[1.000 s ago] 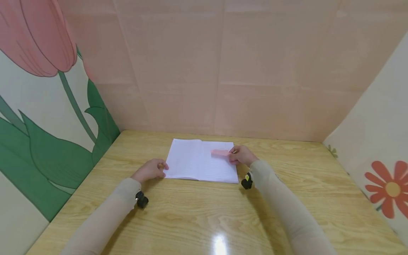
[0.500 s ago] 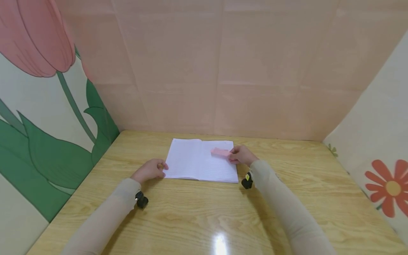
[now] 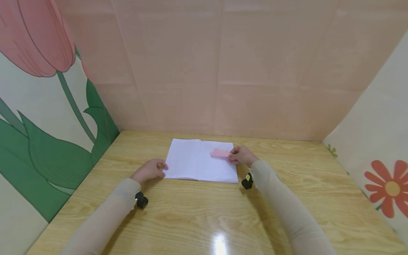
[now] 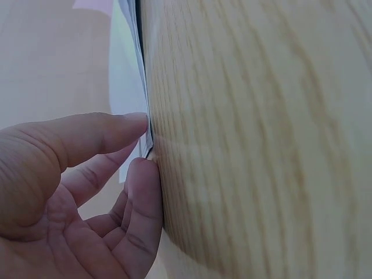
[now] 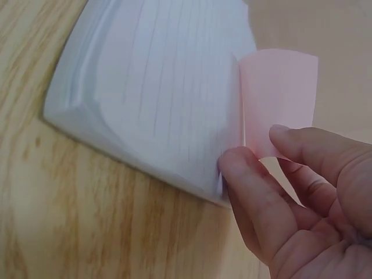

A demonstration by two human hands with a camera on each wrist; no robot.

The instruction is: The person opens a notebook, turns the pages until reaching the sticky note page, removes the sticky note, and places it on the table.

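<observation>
An open lined notebook (image 3: 185, 159) lies on the wooden table, pages facing up. At its near left corner is my left hand (image 3: 151, 169), thumb and fingers bent about the corner; the left wrist view shows the thumb (image 4: 125, 125) against the page edges. Over the right page, my right hand (image 3: 243, 156) holds a pink sticky note (image 3: 219, 153) by its right end. Seen from the right wrist, the note (image 5: 279, 87) stands up from the page, slightly curved, pinched between thumb and fingers. The fingertips sit right by the notebook's outer edge.
The wooden table (image 3: 191, 219) reaches back to a pink-beige covered wall (image 3: 223, 71). A panel with a painted tulip (image 3: 47, 39) borders the left side, and one with a red flower (image 3: 392, 189) the right. Black wrist cameras hang under both wrists.
The pink note has tilted in my right hand, with more of its face showing to the head view than a second ago. The left hand and notebook have stayed in place.
</observation>
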